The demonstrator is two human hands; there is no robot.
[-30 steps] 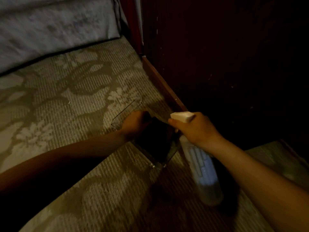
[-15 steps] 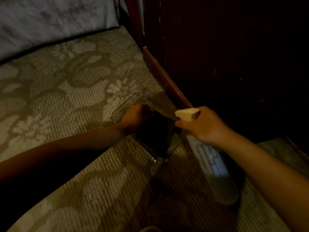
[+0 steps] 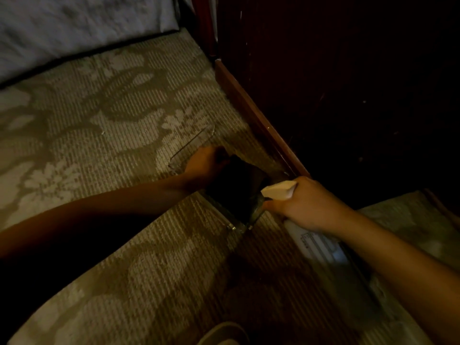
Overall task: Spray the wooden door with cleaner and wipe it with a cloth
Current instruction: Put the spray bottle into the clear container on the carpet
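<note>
A dark wooden door [image 3: 336, 83] fills the upper right, its lower edge running diagonally along the carpet. My right hand [image 3: 306, 204] is shut on a spray bottle [image 3: 321, 245] with a pale trigger head [image 3: 280, 190] that points left; the bottle's body slants down under my wrist. My left hand [image 3: 205, 164] reaches into a clear plastic bin [image 3: 234, 226] on the floor and grips a dark cloth [image 3: 236, 190] lying inside it. The scene is dim and the cloth's shape is hard to make out.
Patterned beige carpet [image 3: 112, 145] covers the floor. A grey bed cover [image 3: 74, 26] hangs at the top left. A red-brown door frame post [image 3: 206, 26] stands at the door's far corner. A pale rounded object [image 3: 224, 334] pokes in at the bottom edge.
My right hand has shifted right with the spray bottle, away from the bin. The left hand stays in the bin on the dark cloth.
</note>
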